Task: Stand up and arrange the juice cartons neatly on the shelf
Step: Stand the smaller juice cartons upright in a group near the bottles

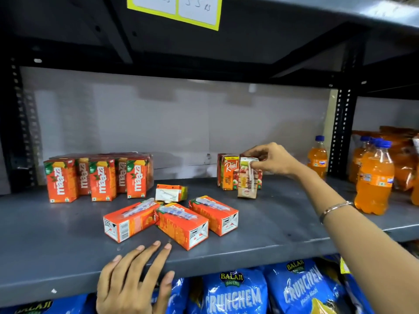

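Upright Maaza cartons [99,177]: grouped at rear left of shelf [56,241], faces fwd, roughly aligned.

Left hand [133,279]: flat on shelf front edge, fingers spread, thumb hooked under lip. Grip wide, holding nothing; acts as a brace.

Fallen cartons [181,219]: three orange units on their sides at centre front, fanned, touching one another. A fourth fallen carton [171,193] lies just behind them, pale face up. Not yet stood up.

Real cartons [229,172]: upright, rear centre-right.

Held carton [247,177]: upright, base on shelf just in front of Real cartons. Right hand [269,158] pinches its top edge with fingertips; grip narrow, closed on carton. Whether it touches the carton behind cannot be told from this angle.

Orange soda bottles [374,177]: far right, apart from cartons.

Risks:
- Top-edge pinch gives weak control; a sideways push could tip held carton into Real cartons and topple them.
- Right forearm passes near fallen cartons and shelf edge; a sweep on withdrawal could knock nearest unit off front.
- Mixed brands may end up misaligned.
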